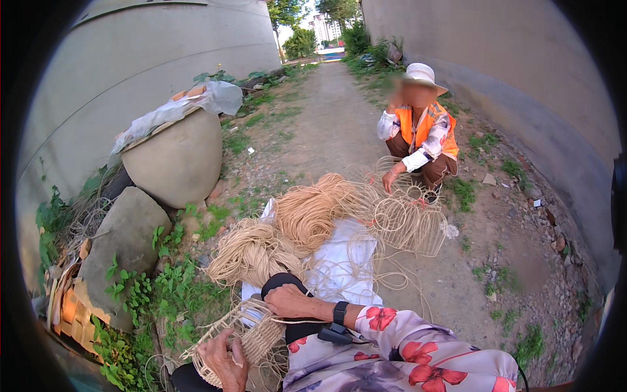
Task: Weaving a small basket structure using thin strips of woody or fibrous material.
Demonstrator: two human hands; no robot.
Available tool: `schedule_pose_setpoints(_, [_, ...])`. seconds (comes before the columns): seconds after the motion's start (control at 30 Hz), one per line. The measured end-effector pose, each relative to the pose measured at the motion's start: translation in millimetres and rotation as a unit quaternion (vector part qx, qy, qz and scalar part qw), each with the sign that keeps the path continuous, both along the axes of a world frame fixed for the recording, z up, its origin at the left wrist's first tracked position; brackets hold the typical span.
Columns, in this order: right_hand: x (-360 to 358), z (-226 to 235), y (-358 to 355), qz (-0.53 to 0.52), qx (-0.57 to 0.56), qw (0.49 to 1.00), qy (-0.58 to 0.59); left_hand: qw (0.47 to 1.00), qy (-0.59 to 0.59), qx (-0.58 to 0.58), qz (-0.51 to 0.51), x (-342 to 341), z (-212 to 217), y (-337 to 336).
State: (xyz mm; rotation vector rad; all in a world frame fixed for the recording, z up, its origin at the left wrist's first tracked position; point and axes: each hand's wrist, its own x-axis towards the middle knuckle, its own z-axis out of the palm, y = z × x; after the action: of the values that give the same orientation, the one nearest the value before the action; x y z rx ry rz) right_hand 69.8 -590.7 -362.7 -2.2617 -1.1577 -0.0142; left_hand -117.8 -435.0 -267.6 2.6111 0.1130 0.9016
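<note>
The left hand (222, 358) is closed on the half-woven basket (245, 336) at the lower centre; the right hand (292, 302) is curled over its strands, which are best kept taut and evenly spaced.

There is one view, from a camera worn on the person's head, looking down and forward along a dirt path (339, 124) between two concrete walls. It is a wide fisheye: a dark round rim cuts the corners, and the walls bend toward it. Closest, at the lower edge, are the person's own left hand (225, 359) and right hand (294, 302), seen steeply from above and very near. Further up in the picture the view flattens out: the white sheet (343, 261) lies near, a second person (421, 130) squats beyond its far edge, and the path's far end shows small at the top.
</note>
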Motion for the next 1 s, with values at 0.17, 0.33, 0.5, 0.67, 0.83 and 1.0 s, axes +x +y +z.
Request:
schedule_pose_setpoints(0.17, [0.4, 1.6, 6.6, 0.006, 0.063, 0.996, 0.055, 0.999, -0.015, 0.038, 0.018, -5.8, -2.4, 8.3])
schedule_pose_setpoints(0.33, [8.9, -7.3, -2.1, -0.010, 0.127, 0.992, 0.006, 0.990, -0.009, 0.133, -0.038, -7.1, 8.1, 14.2])
schedule_pose_setpoints(0.5, [11.5, -9.8, 4.6, 0.005, 0.130, 0.991, 0.025, 0.984, 0.022, 0.167, 0.055, -27.0, 15.0, 25.1])
schedule_pose_setpoints(0.67, [11.0, -5.8, 4.1, 0.013, 0.102, 0.993, 0.053, 0.972, 0.021, 0.232, 0.006, -23.3, 23.1, 33.4])
schedule_pose_setpoints(0.83, [14.1, -5.2, -0.2, 0.018, 0.086, 0.994, 0.057, 0.968, 0.008, 0.226, 0.107, -72.6, 28.4, 104.0])
schedule_pose_setpoints(1.0, [26.0, -5.1, -2.3, 0.065, 0.092, 0.991, 0.074, 0.897, 0.075, 0.191, 0.392, -255.4, 9.5, 271.7])
